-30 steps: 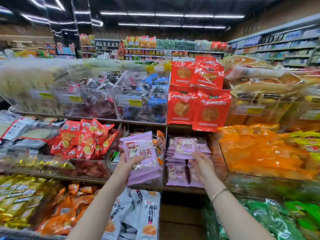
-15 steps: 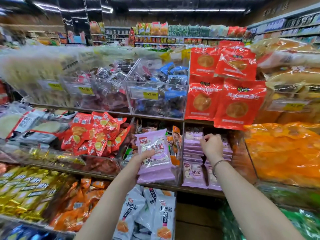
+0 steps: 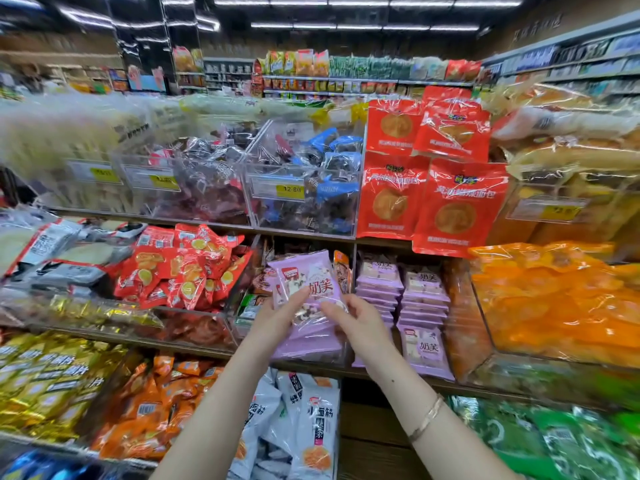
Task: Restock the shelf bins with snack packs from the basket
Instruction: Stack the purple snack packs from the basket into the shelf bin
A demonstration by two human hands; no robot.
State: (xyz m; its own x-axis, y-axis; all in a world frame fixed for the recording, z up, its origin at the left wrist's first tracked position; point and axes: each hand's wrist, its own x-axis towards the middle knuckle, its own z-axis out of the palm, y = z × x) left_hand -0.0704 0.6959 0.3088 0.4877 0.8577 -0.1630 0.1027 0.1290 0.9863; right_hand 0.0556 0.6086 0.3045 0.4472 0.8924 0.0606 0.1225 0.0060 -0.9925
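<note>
The left hand [image 3: 273, 318] grips the purple snack pack [image 3: 306, 280] with curled fingers, in front of the shelf [image 3: 304, 234]. The right hand [image 3: 362, 322] pinches its corner. Best to lay it flat on the purple pile [image 3: 379, 289] beside.

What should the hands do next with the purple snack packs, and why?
Probably the right hand should take the top purple pack off the stack that the left hand holds and lay it on the matching purple piles to the right. Its thumb lies on that pack, and those piles are the same kind.
</note>
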